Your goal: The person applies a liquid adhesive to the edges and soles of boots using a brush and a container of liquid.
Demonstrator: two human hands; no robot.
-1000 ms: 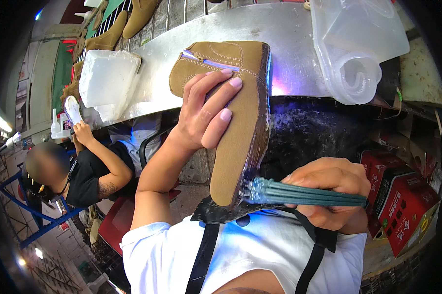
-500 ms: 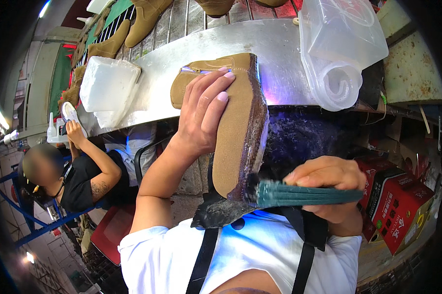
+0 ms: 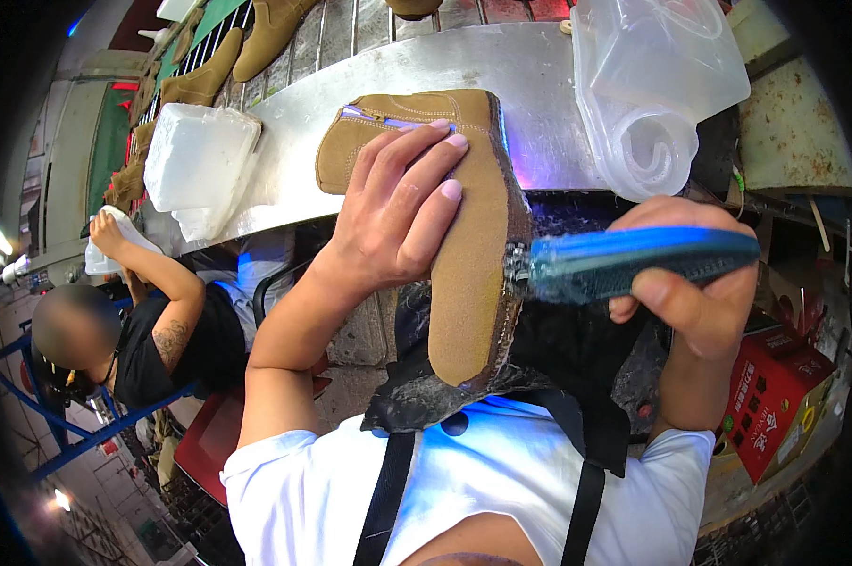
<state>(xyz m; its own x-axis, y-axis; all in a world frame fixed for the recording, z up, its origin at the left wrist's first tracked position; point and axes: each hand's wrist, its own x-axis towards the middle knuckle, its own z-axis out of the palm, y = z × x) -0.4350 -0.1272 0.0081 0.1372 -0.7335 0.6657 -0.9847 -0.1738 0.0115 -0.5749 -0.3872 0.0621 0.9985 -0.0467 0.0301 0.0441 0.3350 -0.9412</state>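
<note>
A tan suede ankle boot (image 3: 468, 255) with a side zip lies on its side, its shaft over the metal ledge (image 3: 294, 141) and its toe toward my chest. My left hand (image 3: 388, 212) grips it across the ankle, fingers over the upper near the zip. In my right hand (image 3: 700, 307) is a blue-green brush (image 3: 643, 262), its dark bristles touching the boot's lower edge around mid-length. A rough, darker band runs along that edge. Under the toe hangs my black apron (image 3: 558, 349).
A whitish plastic container (image 3: 195, 156) stands on the ledge at left, a clear one (image 3: 667, 66) at right. More tan boots (image 3: 270, 38) rest on metal bars beyond. At left a co-worker (image 3: 167, 311) holds a pale shoe. A red box (image 3: 775, 396) sits at lower right.
The brush has moved away from my body along the boot's edge, from the toe to around mid-length, and turned over somewhat. The boot has tilted slightly, its toe shifting right.
</note>
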